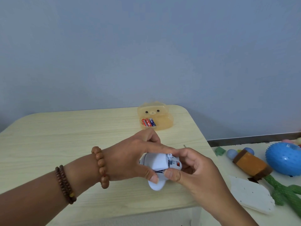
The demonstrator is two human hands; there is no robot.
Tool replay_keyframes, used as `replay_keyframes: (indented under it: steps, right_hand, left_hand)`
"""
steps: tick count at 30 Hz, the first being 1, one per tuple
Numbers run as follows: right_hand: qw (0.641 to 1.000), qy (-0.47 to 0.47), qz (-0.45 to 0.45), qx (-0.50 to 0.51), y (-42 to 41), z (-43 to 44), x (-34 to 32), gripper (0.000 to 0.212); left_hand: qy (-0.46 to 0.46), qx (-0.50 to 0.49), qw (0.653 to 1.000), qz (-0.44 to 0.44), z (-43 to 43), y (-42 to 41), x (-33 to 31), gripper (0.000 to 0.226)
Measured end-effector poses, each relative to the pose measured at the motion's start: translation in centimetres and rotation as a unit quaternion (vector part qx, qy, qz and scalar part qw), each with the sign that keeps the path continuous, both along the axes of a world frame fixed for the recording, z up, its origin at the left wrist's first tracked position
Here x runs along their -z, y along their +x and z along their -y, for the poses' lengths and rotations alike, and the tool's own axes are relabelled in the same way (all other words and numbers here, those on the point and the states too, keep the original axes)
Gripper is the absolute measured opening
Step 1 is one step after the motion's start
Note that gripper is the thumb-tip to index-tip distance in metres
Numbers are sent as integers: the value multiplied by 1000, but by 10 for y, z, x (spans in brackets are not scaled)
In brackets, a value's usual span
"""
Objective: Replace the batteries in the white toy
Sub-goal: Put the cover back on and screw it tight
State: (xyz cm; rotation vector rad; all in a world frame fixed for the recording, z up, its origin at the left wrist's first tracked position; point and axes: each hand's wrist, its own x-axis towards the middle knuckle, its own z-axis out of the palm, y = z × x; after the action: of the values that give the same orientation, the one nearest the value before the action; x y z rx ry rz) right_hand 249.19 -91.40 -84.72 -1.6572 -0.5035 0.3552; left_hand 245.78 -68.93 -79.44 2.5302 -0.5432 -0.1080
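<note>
Feed shows me the toy, white and rounded, held between both grips low over the bench; I cannot tell whether its lower lobe touches the wood. The left grip comes in from the toy's left and is curled round it, fingers over the top and thumb pressed on the white lobe underneath. The right grip closes on the toy's right end, forefinger laid across the top, thumb pinching the near edge just beside the left thumb. Between the two, the toy's underside faces me, with a small red switch at its right end and a dark slit along its near edge. Whether any cells sit inside I cannot tell.

Beyond the toy, near the bench's far edge, stands an amber bear-faced case, lid up, with three batteries side by side in it, two red and one blue. Just beyond and right of the toy a thin metal tip shows above the right grip; what it belongs to is hidden. Left of the toy, the left wrist wears a bracelet of large wooden beads. Right of the toy, off the bench and lower down, lie a blue spiky ball, a green cactus, a brown and orange block and a white panel.
</note>
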Motion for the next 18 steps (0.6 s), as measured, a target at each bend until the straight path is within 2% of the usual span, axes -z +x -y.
replay_keyframes:
  steps: [3, 6, 9, 14, 18]
  right_hand:
    - [1000, -4, 3, 3, 0, 1, 0, 40]
    - [1000, -13, 3, 17, 1, 1, 2, 57]
    - [1000, -19, 3, 20, 2, 0, 3, 60]
    - [999, -29, -2, 24, 1, 3, 4, 46]
    - [999, -28, -10, 23, 2, 2, 4, 44]
  left_hand:
    - [8, -1, 1000, 20, 2, 0, -1, 77]
    - [26, -11, 998, 51, 3, -2, -5, 85]
    - [28, -17, 997, 72, 3, -5, -9, 69]
    - [25, -10, 997, 68, 1, -8, -10, 51]
    - [-11, -29, 997, 69, 3, -8, -10, 41]
